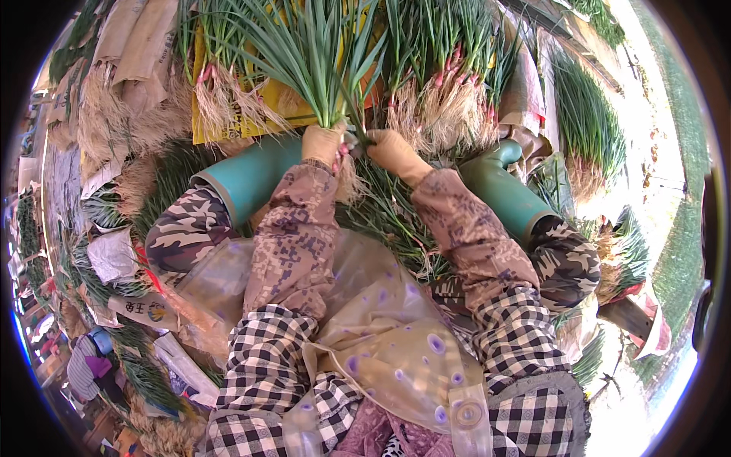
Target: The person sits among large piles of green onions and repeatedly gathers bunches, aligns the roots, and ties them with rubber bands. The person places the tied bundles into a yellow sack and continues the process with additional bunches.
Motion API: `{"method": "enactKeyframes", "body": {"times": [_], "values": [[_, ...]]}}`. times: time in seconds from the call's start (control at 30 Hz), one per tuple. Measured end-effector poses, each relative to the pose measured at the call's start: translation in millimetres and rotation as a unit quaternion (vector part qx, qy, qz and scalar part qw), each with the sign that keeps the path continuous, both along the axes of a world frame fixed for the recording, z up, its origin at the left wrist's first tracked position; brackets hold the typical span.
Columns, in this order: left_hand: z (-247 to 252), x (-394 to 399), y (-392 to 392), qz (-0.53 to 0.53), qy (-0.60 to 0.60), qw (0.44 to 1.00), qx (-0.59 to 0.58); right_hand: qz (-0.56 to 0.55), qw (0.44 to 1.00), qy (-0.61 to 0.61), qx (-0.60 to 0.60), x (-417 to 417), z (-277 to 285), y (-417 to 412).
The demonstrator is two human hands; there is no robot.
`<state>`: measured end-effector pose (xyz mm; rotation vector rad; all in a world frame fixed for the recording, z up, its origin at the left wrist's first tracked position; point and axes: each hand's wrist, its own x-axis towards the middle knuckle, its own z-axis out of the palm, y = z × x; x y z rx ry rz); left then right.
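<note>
My left hand (324, 145), in a tan glove, is closed around the base of a bunch of long green garlic shoots (322, 68). Pinkish bulbs and pale roots (349, 181) of the bunch hang below it. Close by on the right, my right hand (394, 153), also gloved, pinches some green leaves at its fingertips; whether these belong to the same bunch is unclear. Loose shoots (394, 211) lie beneath, between my teal rubber boots. A clear spotted plastic apron (400, 343) covers my lap.
Rooted bunches (451, 108) lie ahead at the right, others (220, 97) on a yellow printed sack (251, 117). Paper-wrapped bunches (134, 57) fill the upper left. More bundles (588, 120) stand at the far right. Another person (88, 368) is at the lower left.
</note>
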<state>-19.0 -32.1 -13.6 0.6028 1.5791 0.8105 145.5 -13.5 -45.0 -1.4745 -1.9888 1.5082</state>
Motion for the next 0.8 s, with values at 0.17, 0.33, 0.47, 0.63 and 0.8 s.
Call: {"method": "enactKeyframes", "body": {"times": [0.17, 0.33, 0.47, 0.63, 0.8], "values": [[-15, -35, 1, 0.037, 0.066, 0.994, 0.081, 0.244, 0.926, -0.283, 0.054, 53, -25, -40], [6, -54, 14, 0.054, -0.167, 0.980, 0.091, 0.266, 0.906, -0.293, -0.147, 56, -12, -19], [20, -38, 7, 0.047, -0.163, 0.984, 0.061, -0.010, 0.987, -0.151, 0.059, 8, -28, 5], [11, -39, 16, 0.048, -0.147, 0.981, 0.118, -0.110, 0.984, -0.115, -0.077, -21, -58, 17], [-23, -39, 7, 0.119, -0.102, 0.984, 0.084, -0.065, 0.993, -0.033, 0.092, -31, -11, -11]]}}
